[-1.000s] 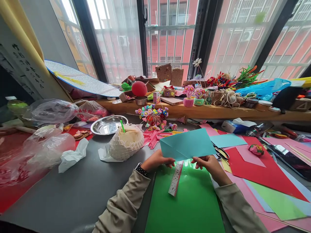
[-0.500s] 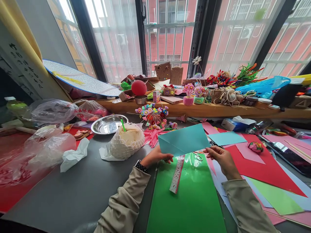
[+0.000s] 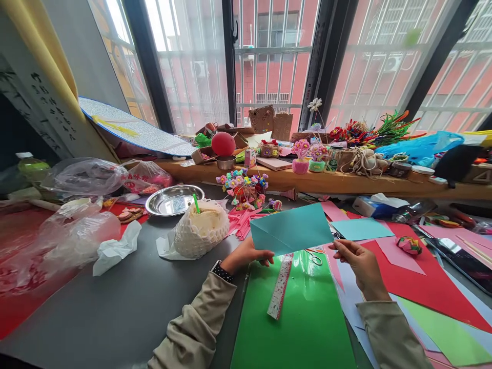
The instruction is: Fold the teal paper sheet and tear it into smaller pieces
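A teal sheet of paper (image 3: pixel 292 228) with a crease line across it is held up between both hands. My left hand (image 3: pixel 249 254) pinches its lower left edge, thumb in front and fingers partly behind. At the lower right corner, the thumb and fingertips of my right hand (image 3: pixel 357 261) grip it. Below the paper lies a glossy green folder (image 3: pixel 295 323), with a patterned ruler (image 3: pixel 280 287) resting on it. Scissors (image 3: pixel 315 258) lie at the folder's far edge, partly hidden by the paper.
Coloured papers, among them a red sheet (image 3: pixel 403 277) and a light teal sheet (image 3: pixel 361 229), overlap at right beside a phone (image 3: pixel 457 251). Left stand a coconut (image 3: pixel 202 230) with a green straw and a steel plate (image 3: pixel 163 205). Craft flowers (image 3: pixel 246 187) sit behind.
The view has tilted slightly up, so the scene sits a little lower. Both hands keep hold of the teal paper, which has barely moved.
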The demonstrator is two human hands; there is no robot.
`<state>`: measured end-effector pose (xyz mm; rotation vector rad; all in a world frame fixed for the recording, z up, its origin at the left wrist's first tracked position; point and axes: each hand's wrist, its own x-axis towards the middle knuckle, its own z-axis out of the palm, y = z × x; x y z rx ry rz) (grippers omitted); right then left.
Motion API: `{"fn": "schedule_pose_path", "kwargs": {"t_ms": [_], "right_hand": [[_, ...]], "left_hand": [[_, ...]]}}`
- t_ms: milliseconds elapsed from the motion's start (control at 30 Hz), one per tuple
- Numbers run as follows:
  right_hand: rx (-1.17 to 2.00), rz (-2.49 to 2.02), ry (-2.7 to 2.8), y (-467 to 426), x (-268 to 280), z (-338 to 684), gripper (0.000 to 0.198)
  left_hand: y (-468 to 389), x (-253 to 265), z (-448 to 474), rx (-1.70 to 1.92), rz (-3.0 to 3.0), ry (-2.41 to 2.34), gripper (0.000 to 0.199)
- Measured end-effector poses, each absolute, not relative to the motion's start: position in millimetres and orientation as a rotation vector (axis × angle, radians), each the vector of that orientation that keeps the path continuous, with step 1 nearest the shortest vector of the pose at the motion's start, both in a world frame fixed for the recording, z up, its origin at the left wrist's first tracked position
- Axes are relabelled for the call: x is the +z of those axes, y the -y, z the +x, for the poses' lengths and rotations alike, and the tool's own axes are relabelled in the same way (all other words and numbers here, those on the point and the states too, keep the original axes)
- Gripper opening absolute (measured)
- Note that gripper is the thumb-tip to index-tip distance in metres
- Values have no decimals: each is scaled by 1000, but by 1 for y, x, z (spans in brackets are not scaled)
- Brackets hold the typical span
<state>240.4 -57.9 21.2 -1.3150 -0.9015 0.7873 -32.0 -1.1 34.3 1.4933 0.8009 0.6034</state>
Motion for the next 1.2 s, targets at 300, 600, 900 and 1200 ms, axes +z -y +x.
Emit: {"fn": "schedule_pose_path", "kwargs": {"t_ms": [300, 600, 900, 1200], "right_hand": [[1207, -1202, 1076, 60, 21, 195, 29], [1184, -1310, 1139, 60, 8, 186, 29], [1113, -1291, 1045, 57, 7, 195, 27], [1171, -1235, 1166, 64, 17, 188, 29]], "left_hand": [[10, 30, -20, 661, 1457, -755, 32], [5, 23, -19, 537, 1471, -734, 31], [4, 24, -18, 611, 1425, -773, 35], [4, 24, -13, 794, 1342, -835, 45]]}}
